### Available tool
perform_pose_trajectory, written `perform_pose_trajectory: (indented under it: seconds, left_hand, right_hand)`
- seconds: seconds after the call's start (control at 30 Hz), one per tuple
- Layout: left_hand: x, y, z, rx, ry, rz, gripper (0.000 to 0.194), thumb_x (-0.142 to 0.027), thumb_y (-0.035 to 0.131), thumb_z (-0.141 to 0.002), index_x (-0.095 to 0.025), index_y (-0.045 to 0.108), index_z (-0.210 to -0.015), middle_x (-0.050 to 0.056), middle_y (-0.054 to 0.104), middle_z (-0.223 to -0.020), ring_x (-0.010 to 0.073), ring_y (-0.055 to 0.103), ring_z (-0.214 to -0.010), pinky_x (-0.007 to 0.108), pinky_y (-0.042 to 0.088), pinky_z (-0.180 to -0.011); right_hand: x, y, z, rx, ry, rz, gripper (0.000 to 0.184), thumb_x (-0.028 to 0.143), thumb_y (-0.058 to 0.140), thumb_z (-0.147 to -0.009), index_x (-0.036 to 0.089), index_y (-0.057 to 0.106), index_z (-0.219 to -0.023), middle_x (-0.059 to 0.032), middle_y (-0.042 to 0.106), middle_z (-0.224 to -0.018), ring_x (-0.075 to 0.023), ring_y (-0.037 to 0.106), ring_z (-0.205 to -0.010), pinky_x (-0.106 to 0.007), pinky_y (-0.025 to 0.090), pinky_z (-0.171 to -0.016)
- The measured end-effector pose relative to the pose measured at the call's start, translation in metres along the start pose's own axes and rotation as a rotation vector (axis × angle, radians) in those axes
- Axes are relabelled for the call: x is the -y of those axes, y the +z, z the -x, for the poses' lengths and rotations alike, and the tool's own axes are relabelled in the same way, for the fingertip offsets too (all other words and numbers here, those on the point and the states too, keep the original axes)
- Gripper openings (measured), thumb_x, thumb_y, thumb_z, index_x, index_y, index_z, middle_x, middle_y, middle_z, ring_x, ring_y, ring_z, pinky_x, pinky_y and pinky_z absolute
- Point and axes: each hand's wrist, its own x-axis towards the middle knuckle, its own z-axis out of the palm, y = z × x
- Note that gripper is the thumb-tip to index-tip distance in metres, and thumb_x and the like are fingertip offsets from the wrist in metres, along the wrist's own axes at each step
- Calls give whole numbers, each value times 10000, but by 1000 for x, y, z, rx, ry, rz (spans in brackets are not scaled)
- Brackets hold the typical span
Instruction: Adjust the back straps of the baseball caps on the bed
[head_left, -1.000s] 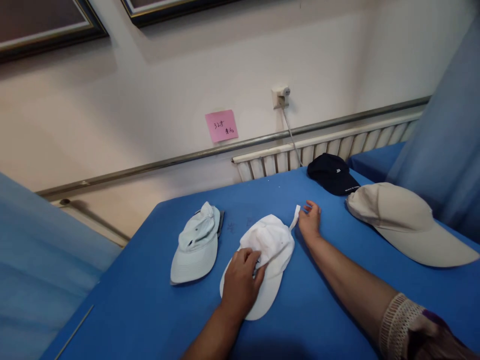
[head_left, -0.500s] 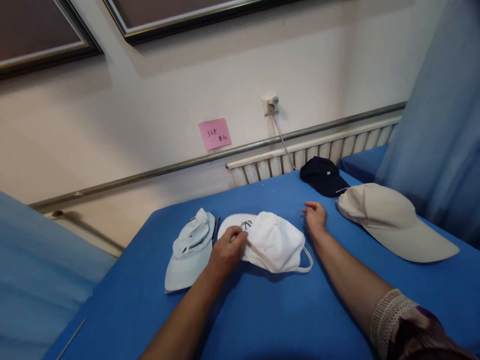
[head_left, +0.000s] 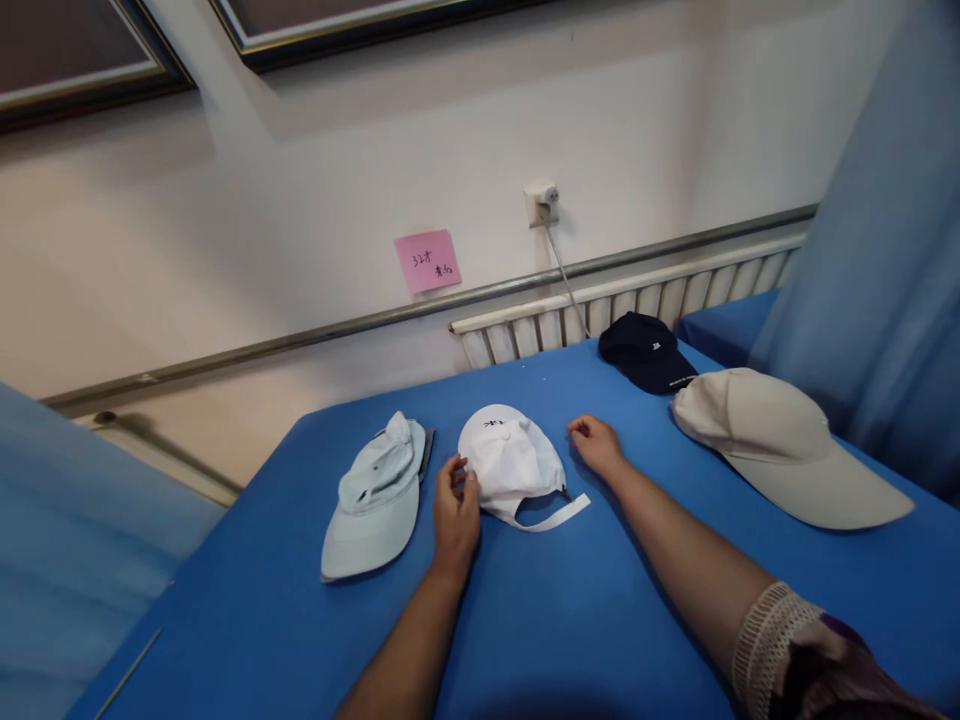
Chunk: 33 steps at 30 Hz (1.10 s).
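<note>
A white baseball cap [head_left: 514,462] lies toward the far edge of a blue table [head_left: 577,610], brim pointing to that edge. The left hand [head_left: 457,510], its fingers loosely parted, meets the cap's left side; the right hand [head_left: 596,446], fingers half curled and holding nothing, rests just beside it. A navy cap [head_left: 645,350] occupies the far right corner, near a beige long-billed cap [head_left: 780,430].

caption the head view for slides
Left hand and right hand flank a white cap on a blue table; light-blue cap, navy cap and beige cap nearby.
</note>
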Motion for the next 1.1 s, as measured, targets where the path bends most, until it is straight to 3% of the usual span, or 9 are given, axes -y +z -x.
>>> perform_pose_trajectory:
  seconds: [0.1,0.23,0.37,0.5,0.57,0.67,0.87,0.97,1.1]
  left_hand:
    - [-4,-2,20,97,78,-114,412,-404,558,-861,-169,569,-1199,113,621,-1125,212,620,-924,344,523,-792]
    - [0,8,5,130,185,-207,253,-340,502,-888,-173,661,-992,82,645,-955,203,611,-856,340,504,-788]
    - [10,23,-36,14,191,-191,228,-307,501,-878,-181,671,-964,80,652,-946,214,618,-908,356,498,-853]
    - [16,29,-65,-92,133,-182,291,-265,493,-861,-149,631,-1090,119,628,-1060,223,620,-933,378,501,-878]
    - [16,25,-63,-139,114,-172,366,-236,501,-841,-130,582,-1182,144,600,-1136,221,621,-948,362,518,-844]
    - [9,16,-37,-147,154,-165,393,-221,503,-841,-136,551,-1222,142,595,-1163,225,613,-993,343,526,-823]
    - [-7,10,18,404,383,-198,279,-196,457,-878,-209,628,-1097,84,665,-1099,237,608,-1054,408,481,-950]
    - [-6,17,20,504,368,-192,337,-168,456,-862,-213,598,-1164,82,658,-1154,225,617,-1048,397,485,-947]
    - [-1,23,13,541,274,-226,297,-184,483,-855,-185,609,-1124,88,685,-1052,207,641,-917,360,506,-863]
  right_hand:
    - [5,5,9,83,-45,42,106,215,574,-698,246,665,-742,26,673,-694,-162,592,-648,-286,441,-677]
    - [12,8,21,137,-82,76,103,224,559,-716,247,659,-730,26,669,-689,-160,575,-634,-281,427,-652]
    - [15,10,26,129,-90,83,127,253,541,-739,244,662,-780,20,662,-677,-164,580,-626,-283,440,-641]
    - [16,10,26,136,-78,68,137,260,540,-734,248,660,-800,24,653,-661,-163,587,-620,-282,446,-633]
    - [17,10,27,152,-81,57,128,264,548,-727,250,659,-789,20,665,-688,-162,587,-629,-283,445,-638]
    - [21,11,30,198,-112,47,112,285,583,-722,251,664,-790,19,669,-711,-159,569,-627,-282,435,-639]
    - [36,22,49,351,-219,93,117,343,656,-736,248,639,-801,12,635,-737,-156,527,-639,-276,381,-632]
    - [43,29,57,326,-271,271,167,368,697,-723,247,600,-787,-1,609,-754,-161,505,-640,-279,339,-614]
    - [48,34,63,291,-304,466,220,394,715,-729,238,574,-794,-34,614,-793,-179,522,-661,-287,305,-600]
